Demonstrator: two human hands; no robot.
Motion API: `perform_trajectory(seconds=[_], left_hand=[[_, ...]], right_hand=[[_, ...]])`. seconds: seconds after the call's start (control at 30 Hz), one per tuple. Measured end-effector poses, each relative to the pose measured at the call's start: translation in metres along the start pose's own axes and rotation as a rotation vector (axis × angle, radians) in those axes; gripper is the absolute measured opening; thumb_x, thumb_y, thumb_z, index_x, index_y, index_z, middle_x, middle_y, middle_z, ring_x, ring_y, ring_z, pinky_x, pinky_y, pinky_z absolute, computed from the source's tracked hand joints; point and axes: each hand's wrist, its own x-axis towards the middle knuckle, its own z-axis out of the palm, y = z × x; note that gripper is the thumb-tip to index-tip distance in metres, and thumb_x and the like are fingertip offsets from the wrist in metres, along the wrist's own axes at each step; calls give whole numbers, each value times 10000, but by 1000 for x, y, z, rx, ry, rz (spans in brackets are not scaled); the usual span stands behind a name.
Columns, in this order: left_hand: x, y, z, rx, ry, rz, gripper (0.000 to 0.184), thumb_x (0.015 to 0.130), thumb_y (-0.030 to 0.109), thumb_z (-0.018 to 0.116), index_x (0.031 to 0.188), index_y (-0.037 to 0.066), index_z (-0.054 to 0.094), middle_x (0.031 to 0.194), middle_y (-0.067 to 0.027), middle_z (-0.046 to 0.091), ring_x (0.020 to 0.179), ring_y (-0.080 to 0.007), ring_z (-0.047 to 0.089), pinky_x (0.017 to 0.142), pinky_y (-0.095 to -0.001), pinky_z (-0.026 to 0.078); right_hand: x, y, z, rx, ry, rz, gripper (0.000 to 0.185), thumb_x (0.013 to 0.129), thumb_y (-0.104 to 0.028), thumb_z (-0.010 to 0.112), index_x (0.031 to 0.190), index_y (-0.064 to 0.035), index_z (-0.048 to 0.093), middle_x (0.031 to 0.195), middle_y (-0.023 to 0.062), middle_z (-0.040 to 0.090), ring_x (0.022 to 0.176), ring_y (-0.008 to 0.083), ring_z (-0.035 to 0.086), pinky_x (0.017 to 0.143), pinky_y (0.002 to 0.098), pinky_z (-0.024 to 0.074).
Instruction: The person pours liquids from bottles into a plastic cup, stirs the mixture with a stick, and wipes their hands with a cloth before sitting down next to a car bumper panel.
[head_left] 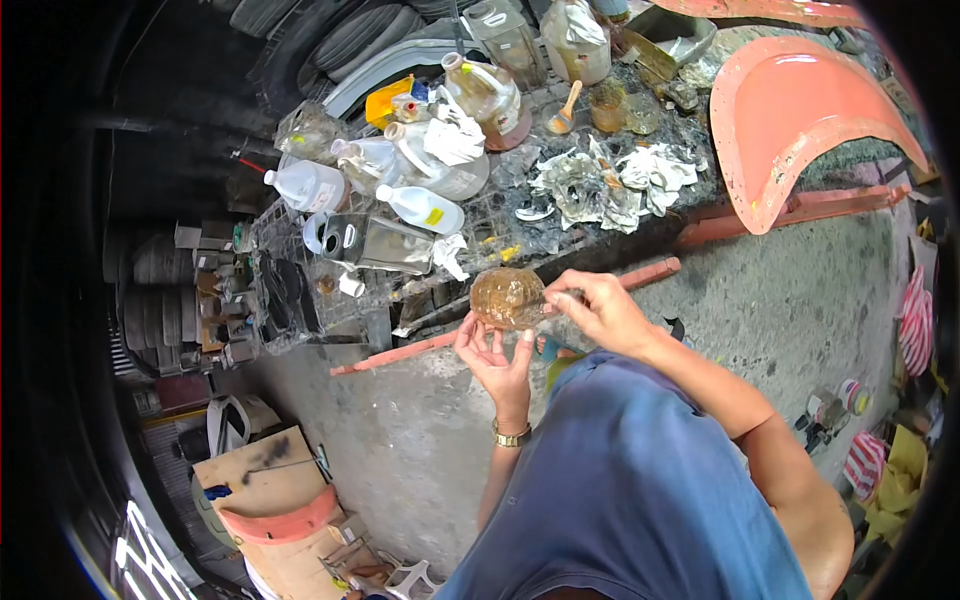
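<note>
My left hand (pixel 496 362), with a metal watch at the wrist, holds a round, brown, glossy, translucent bowl-like container (pixel 507 298) from below, its fingers around the lower side. At the container's right edge, my right hand (pixel 605 312) is closed in a pinch. What sits between those fingertips is small and dark, and I cannot make out its kind. The container is held in the air just in front of the cluttered workbench (pixel 520 245). Its inside cannot be seen clearly.
On the bench stand a metal can (pixel 380 243), a small white bottle (pixel 425 210), several plastic jugs (pixel 440 165), a brush (pixel 566 108) and crumpled paper (pixel 655 178). A curved orange-pink panel (pixel 790 110) leans at right. A reddish bar (pixel 650 273) runs along the bench's lower front.
</note>
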Motion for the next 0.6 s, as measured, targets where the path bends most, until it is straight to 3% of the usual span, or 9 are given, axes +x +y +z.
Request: perform_trajectory(seconds=[0.07,0.1,0.17,0.33,0.47,0.53,0.57,0.6], left_hand=[[2,-1,0,-10,-3,7,735,745,-101,697,1326,77,284,1354,-114,343,1299,-252,360,1083,-419,343],[0,-2,-1,-18,-2,9,735,747,-100,697,1326,79,282,1356,-114,342,1301,-251,358,1083,-419,343],[0,-5,-2,-20,1,13,770,732,-109,707,1338,76,270,1367,-125,343,1266,-243,383,1068,-414,353],[0,-5,-3,-24,15,4,805,719,-113,719,1350,77,258,1378,-136,345,1232,-236,405,1056,-413,358],[2,-6,-2,-32,19,7,797,719,-107,723,1345,73,264,1374,-135,347,1238,-236,398,1057,-412,353],[1,-7,-1,-37,20,-4,795,718,-106,724,1343,73,266,1373,-135,347,1240,-237,396,1057,-412,352],[0,-7,-1,-33,21,-1,793,718,-107,723,1341,73,268,1371,-134,347,1240,-237,395,1056,-412,353],[0,-6,-1,-29,22,2,791,717,-107,722,1339,73,269,1370,-134,347,1240,-238,394,1055,-412,353]], right_hand=[[2,7,4,-68,169,-199,120,902,-93,606,960,4,645,825,111,662,730,217,665,637,330,512],[-1,5,5,-67,170,-198,120,902,-93,606,960,4,645,825,111,662,730,217,665,637,330,512],[-11,-4,5,-267,27,-311,137,868,-101,615,967,-7,635,851,155,621,786,344,631,688,389,514],[-15,-13,4,-190,44,-225,132,866,-109,618,960,-17,623,863,137,620,795,338,628,675,400,512],[-15,-10,6,-188,-86,-276,140,874,-126,615,950,-9,625,856,140,631,747,337,637,658,415,510],[-9,-8,3,-56,-41,-138,136,891,-103,606,972,1,641,780,136,634,705,282,648,622,366,507],[-6,-11,-3,-79,-57,-64,154,877,-139,617,951,-4,625,901,152,646,751,338,643,664,411,520],[-4,-9,-2,-79,-57,-65,154,877,-139,617,951,-4,625,901,152,646,751,338,643,664,411,520]])
